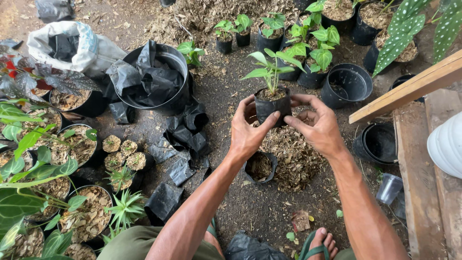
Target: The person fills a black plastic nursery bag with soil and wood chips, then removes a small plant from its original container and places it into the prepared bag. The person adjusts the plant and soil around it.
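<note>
Seedling bag (272, 107) btwn both hands; L fingers (269, 120) & R fingers (293, 123) closed round it.

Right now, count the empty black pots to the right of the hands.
2. One empty pot stands beyond the right hand, which holds the seedling bag; another sits below the plank. A third may be hidden behind it.

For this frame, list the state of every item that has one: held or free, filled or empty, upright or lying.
Left hand: gripping the seedling bag.
Right hand: gripping the same bag.
Seedling bag: held upright, filled, plant standing.
Small bag on the ground: open, part-filled, no plant.
Large black pot: stuffed with empty black bags.
Empty black pot: upright, empty.
Loose bags: flat, empty.
Clear cup: upright, looks empty.
</note>
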The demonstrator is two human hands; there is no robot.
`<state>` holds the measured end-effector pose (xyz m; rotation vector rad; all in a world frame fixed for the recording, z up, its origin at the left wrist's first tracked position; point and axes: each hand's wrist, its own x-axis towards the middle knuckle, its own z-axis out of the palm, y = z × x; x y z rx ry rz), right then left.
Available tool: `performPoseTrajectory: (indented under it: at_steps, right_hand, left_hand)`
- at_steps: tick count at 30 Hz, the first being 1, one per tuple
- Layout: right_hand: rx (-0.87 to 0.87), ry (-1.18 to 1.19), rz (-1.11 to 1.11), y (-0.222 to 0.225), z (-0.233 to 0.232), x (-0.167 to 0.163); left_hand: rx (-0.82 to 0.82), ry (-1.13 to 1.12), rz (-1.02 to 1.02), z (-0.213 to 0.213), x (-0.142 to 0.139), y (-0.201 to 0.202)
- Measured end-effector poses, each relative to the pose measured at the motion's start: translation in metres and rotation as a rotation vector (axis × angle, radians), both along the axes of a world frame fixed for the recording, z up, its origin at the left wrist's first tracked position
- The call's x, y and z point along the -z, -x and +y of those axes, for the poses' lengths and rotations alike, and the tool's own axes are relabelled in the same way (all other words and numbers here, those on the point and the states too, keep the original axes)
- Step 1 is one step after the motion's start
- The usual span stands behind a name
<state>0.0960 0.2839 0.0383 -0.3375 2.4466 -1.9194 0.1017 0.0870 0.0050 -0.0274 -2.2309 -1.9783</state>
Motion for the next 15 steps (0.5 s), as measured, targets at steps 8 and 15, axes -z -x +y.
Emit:
performPoseTrajectory:
  at_steps: [8,15]
  right_hand:
    - [-0.069,0.148,-0.175,-0.002,0.006,-0.005]
    - [0.034,0.127,-0.086,-0.002,-0.003,0.000]
  left_hand:
    - [0.180,-0.119,0.052,0.004,-0.002,0.000]
    - [-0.038,0.064,0.041,0.003,0.000,-0.001]
